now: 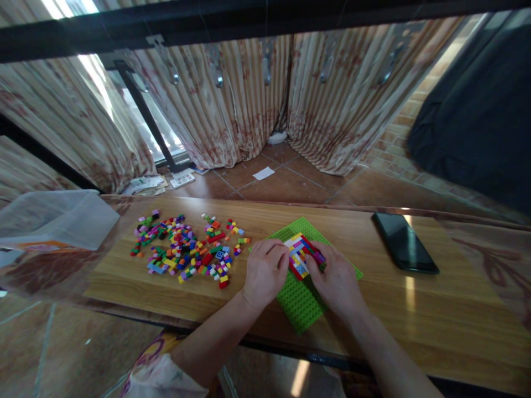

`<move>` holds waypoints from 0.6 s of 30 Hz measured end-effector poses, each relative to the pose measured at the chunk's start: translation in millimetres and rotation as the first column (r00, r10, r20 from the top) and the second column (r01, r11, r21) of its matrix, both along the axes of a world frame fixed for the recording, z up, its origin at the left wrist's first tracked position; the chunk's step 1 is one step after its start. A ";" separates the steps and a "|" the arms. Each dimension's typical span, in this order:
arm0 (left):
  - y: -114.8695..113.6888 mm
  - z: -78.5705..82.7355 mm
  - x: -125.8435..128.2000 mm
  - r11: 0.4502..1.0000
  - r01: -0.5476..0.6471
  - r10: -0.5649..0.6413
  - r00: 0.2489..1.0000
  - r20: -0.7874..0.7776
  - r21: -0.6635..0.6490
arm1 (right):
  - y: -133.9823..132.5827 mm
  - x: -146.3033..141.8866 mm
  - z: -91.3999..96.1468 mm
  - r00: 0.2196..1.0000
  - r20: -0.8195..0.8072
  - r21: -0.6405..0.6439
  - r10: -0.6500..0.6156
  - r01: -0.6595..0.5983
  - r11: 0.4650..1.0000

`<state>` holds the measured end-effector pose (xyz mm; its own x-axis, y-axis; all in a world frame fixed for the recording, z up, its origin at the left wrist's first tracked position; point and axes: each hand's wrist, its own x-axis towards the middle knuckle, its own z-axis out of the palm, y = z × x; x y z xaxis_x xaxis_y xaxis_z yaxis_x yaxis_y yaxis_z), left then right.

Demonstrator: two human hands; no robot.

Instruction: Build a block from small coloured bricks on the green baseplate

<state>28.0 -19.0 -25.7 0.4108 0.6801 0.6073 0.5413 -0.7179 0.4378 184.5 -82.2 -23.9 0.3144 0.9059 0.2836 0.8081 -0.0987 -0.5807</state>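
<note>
On the wooden table [415,309], near the edge closest to the person, a green baseplate [296,301] is laid flat and turned at an angle to that edge. A flat panel of coloured bricks [299,251] is seated on the plate's far half, with white, yellow, blue and purple rows framed in red.

The panel is flanked by both hands. The left hand [265,271] is placed at nine o'clock of the panel, palm down, its fingers curled under and drawn together against the panel's left edge. The right hand [337,282] is placed at four o'clock of the panel, with its fingertips bent onto the red and purple bricks at the right edge. Whether a single brick is pinched by either hand cannot be told, since the fingertips are hidden against the bricks.

A spread of loose bricks [182,249] in many colours is scattered on the table at nine o'clock of the plate, just beside the left hand but apart from it. Farther out at nine o'clock, a clear plastic bag [58,218] is seen at the table's end. At three o'clock of the plate, well apart from the right hand, a dark phone [404,243] is laid face up.

Beyond the table, at twelve o'clock, striped curtains [232,99] are hung down to a tiled floor, where a white slip of paper [264,173] is lying.
</note>
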 end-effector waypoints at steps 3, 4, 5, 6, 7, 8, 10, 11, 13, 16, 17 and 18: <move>-1.6 0.1 -4.2 0.999 0.041 -0.042 0.998 -0.049 -0.008 | 0.1 0.2 -0.2 1.000 0.001 0.005 0.002 -0.002 1.000; -2.6 0.1 -5.7 0.998 0.055 -0.055 0.995 -0.078 -0.006 | 0.1 0.4 -0.2 1.000 0.000 0.004 0.003 -0.003 1.000; -3.9 0.0 -7.2 0.998 0.062 -0.062 0.992 -0.108 -0.001 | 0.0 0.5 -0.3 1.000 -0.002 0.003 0.004 -0.004 1.000; -5.3 -0.1 -8.4 0.998 0.062 -0.061 0.989 -0.138 0.006 | 0.0 0.6 -0.4 1.000 -0.003 0.000 0.004 -0.004 1.000; -6.8 -0.2 -9.3 0.998 0.055 -0.051 0.984 -0.169 0.019 | -0.1 0.6 -0.5 1.000 -0.002 -0.002 0.003 -0.003 1.000; -8.3 -0.2 -9.8 0.998 0.044 -0.036 0.979 -0.201 0.036 | -0.1 0.6 -0.8 1.000 -0.002 -0.002 0.003 -0.003 1.000; -11.5 -0.1 -9.9 0.997 0.017 0.003 0.964 -0.265 0.076 | -0.1 0.5 -1.4 1.000 0.000 0.000 0.000 0.000 1.000; -13.0 0.0 -9.7 0.996 0.006 0.022 0.956 -0.292 0.094 | -0.1 0.4 -1.7 1.000 0.001 0.001 -0.001 0.001 1.000; -15.5 0.4 -9.4 0.994 -0.006 0.041 0.944 -0.326 0.108 | -0.2 0.4 -2.7 1.000 0.002 0.006 -0.001 0.001 1.000; -14.5 1.3 -11.5 0.999 0.013 0.001 0.951 -0.310 0.044 | -0.6 1.7 -4.9 1.000 0.009 0.007 -0.003 0.003 1.000; -12.1 1.9 -13.2 0.999 0.031 -0.029 0.960 -0.278 0.006 | -0.8 2.5 -5.8 1.000 0.010 0.005 -0.003 0.003 1.000; -8.5 2.5 -15.5 0.998 0.049 -0.055 0.972 -0.227 -0.032 | -0.9 3.2 -6.6 1.000 0.011 0.001 -0.003 0.003 1.000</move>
<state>12.5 -27.6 -23.2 0.5717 0.6681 0.4763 0.5909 -0.7380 0.3258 187.7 -83.2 -30.5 0.3138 0.9047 0.2882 0.8140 -0.1000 -0.5722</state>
